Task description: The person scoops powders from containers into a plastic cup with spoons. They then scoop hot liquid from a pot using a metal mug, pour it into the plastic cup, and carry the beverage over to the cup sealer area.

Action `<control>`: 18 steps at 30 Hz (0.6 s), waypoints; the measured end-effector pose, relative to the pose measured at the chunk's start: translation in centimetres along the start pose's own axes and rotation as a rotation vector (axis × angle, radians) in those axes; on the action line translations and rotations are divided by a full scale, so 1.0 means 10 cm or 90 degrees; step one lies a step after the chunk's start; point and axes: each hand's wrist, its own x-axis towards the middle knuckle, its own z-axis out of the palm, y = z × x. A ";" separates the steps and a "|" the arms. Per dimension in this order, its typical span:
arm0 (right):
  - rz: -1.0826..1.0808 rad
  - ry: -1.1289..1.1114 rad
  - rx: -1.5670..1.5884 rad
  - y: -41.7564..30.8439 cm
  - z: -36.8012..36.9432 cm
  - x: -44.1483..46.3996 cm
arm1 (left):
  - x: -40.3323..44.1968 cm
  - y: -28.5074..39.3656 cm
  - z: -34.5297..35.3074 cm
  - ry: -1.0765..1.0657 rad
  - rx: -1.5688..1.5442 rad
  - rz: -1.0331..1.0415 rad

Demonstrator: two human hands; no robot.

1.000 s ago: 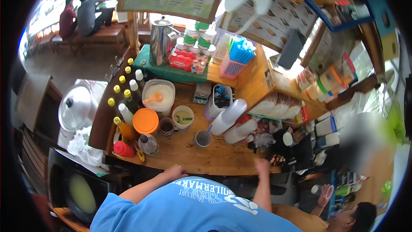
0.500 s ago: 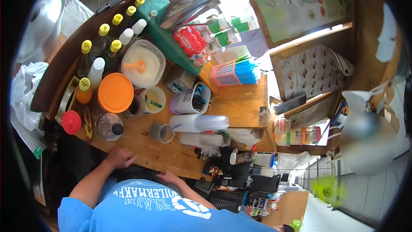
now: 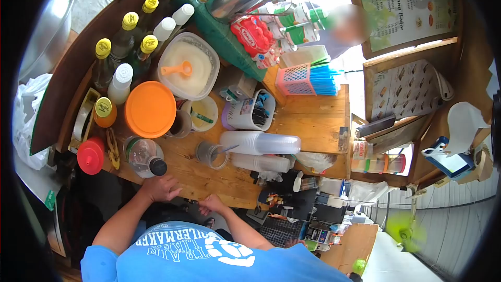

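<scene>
My left hand (image 3: 163, 188) rests at the counter's front edge with its fingers curled in and nothing visible in them. Just beyond it stands a clear plastic bottle with a black cap (image 3: 146, 157). My right hand (image 3: 211, 205) is at the same edge, farther right, loosely closed with nothing showing in it. On the wooden counter (image 3: 190, 180) beyond that hand is a clear cup (image 3: 211, 154) with a spoon-like handle in it. Stacked plastic cups (image 3: 258, 142) lie on their sides to its right.
Yellow-capped bottles (image 3: 123, 34), an orange-lidded tub (image 3: 150, 109) and a white-powder container with an orange scoop (image 3: 189, 65) crowd the back left. A red-lidded jar (image 3: 91, 155) stands at left. Blue straws (image 3: 322, 79) fill a pink basket. A person (image 3: 347, 26) is beyond the counter.
The view has shifted, and things on the counter appear larger. Both hands are now at the counter edge, the left nearer the black-capped bottle. A person has come into view beyond the counter.
</scene>
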 end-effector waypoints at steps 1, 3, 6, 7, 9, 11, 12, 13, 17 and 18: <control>0.039 -0.012 -0.025 -0.02 -0.03 0.01 | 0.02 0.03 -0.03 0.024 -0.005 -0.002; 0.077 -0.033 -0.041 -0.09 -0.02 0.00 | 0.00 0.04 -0.04 0.037 -0.004 -0.006; 0.071 -0.021 -0.074 -0.22 -0.01 -0.10 | 0.02 0.02 0.04 0.086 -0.001 0.018; 0.067 -0.018 -0.083 -0.26 0.00 -0.14 | 0.03 0.03 0.03 0.093 0.011 0.031; 0.055 -0.021 -0.094 -0.24 -0.01 -0.14 | 0.04 0.06 0.01 0.100 0.033 0.043; 0.058 -0.030 -0.089 -0.26 -0.01 -0.14 | 0.06 0.10 -0.03 0.105 0.062 0.047; 0.048 -0.037 -0.086 -0.28 0.00 -0.16 | 0.06 0.12 -0.04 0.101 0.074 0.048; 0.057 -0.030 -0.098 -0.30 0.00 -0.19 | 0.07 0.14 -0.02 0.105 0.071 0.043; 0.045 -0.021 -0.100 -0.24 0.01 -0.15 | 0.10 0.20 0.00 0.087 0.098 0.046; 0.034 -0.030 -0.082 -0.23 0.03 -0.14 | 0.09 0.21 0.01 0.069 0.112 0.052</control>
